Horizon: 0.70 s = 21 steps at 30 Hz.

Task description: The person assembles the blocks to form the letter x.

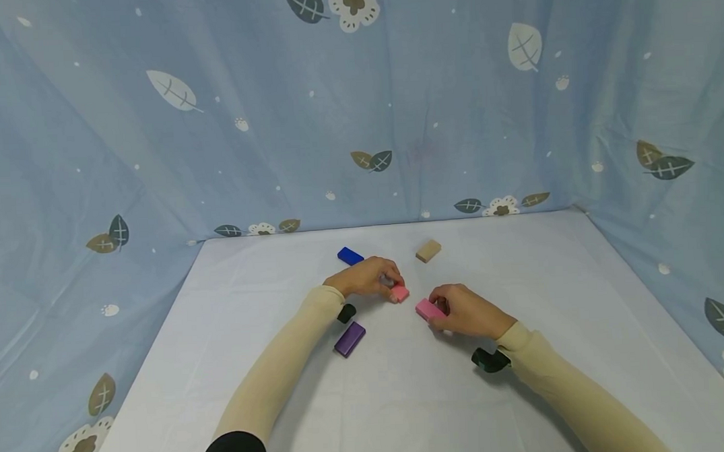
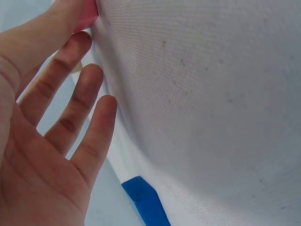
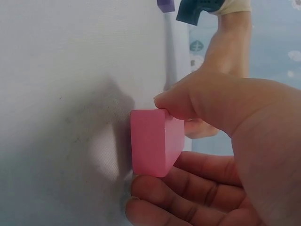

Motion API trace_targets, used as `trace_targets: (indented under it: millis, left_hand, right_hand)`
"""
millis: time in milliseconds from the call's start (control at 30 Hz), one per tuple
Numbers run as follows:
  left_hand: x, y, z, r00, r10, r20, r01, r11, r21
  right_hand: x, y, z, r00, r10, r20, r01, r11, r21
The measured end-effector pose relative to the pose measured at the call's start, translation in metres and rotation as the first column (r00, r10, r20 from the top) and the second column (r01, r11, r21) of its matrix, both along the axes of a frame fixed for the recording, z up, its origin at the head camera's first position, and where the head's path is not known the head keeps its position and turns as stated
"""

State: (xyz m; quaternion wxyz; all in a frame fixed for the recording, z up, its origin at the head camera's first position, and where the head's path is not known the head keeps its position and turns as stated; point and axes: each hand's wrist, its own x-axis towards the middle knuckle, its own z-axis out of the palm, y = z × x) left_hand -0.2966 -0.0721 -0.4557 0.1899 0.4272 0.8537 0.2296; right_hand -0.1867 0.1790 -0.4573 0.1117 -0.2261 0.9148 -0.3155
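Observation:
My left hand (image 1: pixel 367 278) pinches a coral-pink block (image 1: pixel 400 293) between thumb and index finger, at the white table's middle. In the left wrist view only a corner of that block (image 2: pixel 88 18) shows at the top, and the other fingers (image 2: pixel 96 127) are spread apart from it. To its right, my right hand (image 1: pixel 470 311) grips a pink rectangular block (image 1: pixel 428 309), thumb on one side and fingers on the other. The right wrist view shows this pink block (image 3: pixel 148 141) close up, its end face toward the camera. A small gap separates the two held blocks.
A blue block (image 1: pixel 350 255) lies just beyond my left hand, and a plain wooden block (image 1: pixel 428 251) farther back to the right. Nearer, by the left forearm, is a purple block (image 1: pixel 350 339). A patterned blue curtain (image 1: pixel 430 115) borders the white tabletop (image 1: pixel 418 405).

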Motion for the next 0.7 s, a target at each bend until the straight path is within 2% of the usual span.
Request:
trace_targets:
  millis: [700]
  left_hand:
    - [-0.0001,-0.0003,-0.001,1.0,-0.017,-0.015,0.018,1.0,0.011]
  right_hand:
    - [-0.0053,-0.0034,0.0007,1.0,0.018,-0.003,-0.018,1.0,0.001]
